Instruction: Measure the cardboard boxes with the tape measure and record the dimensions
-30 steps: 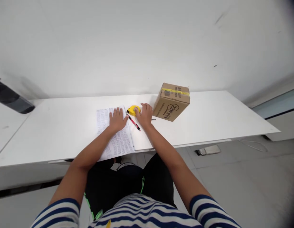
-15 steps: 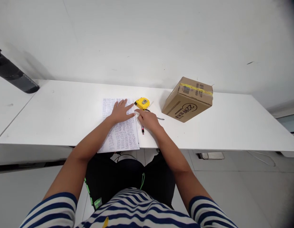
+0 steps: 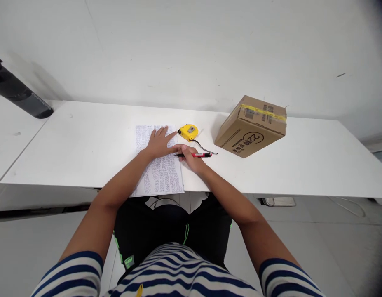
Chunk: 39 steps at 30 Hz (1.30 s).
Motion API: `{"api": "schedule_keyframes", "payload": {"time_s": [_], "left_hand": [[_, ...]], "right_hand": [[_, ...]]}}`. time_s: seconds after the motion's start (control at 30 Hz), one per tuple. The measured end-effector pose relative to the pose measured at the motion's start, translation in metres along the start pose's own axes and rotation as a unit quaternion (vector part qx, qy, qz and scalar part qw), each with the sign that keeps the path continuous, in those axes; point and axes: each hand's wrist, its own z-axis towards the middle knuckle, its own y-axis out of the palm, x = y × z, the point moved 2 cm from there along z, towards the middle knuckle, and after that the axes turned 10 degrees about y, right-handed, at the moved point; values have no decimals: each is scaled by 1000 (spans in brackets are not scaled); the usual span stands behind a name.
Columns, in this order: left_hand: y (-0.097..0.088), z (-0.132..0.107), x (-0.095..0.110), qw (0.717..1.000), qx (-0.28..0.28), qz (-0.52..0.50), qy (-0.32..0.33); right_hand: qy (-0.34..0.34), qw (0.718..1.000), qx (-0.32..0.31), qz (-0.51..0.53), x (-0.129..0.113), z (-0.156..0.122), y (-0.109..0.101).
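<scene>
A sheet of paper [image 3: 166, 177] covered in dense handwriting lies at the front edge of the white table, its near end over the edge. My left hand [image 3: 159, 143] rests flat on its upper part, fingers spread. In my right hand [image 3: 191, 157] is a red and black pen [image 3: 203, 155], held roughly level with its dark tip pointing left at the paper's right side. Whether the tip touches the sheet I cannot tell. Just beyond my hands sits a yellow tape measure [image 3: 188, 131], its black wrist strap trailing right, close to the left fingertips.
A brown cardboard box [image 3: 251, 128] with yellow tape stands on the white table [image 3: 314, 165] to the right. At the far left a dark cylinder [image 3: 24, 93] leans in at the table's back. A white wall rises behind the table.
The pen, before lying under my right hand and pointing toward me, is now gripped in that hand and turned sideways. My left hand stays on the paper. The view has shifted slightly.
</scene>
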Motion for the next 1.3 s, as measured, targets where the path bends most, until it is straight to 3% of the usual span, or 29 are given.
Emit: {"api": "schedule_keyframes", "payload": {"time_s": [0.17, 0.63, 1.1, 1.3], "left_hand": [[-2, -1, 3, 1000, -6, 0, -1], [-2, -1, 3, 1000, -5, -5, -2], [-3, -3, 3, 1000, -5, -5, 3], [-2, -3, 2, 1000, -4, -13, 0]], "right_hand": [[35, 995, 83, -48, -1, 1, -1], [14, 997, 23, -70, -3, 0, 2], [25, 992, 66, -100, -3, -1, 2], [17, 995, 33, -95, -4, -1, 3]]}}
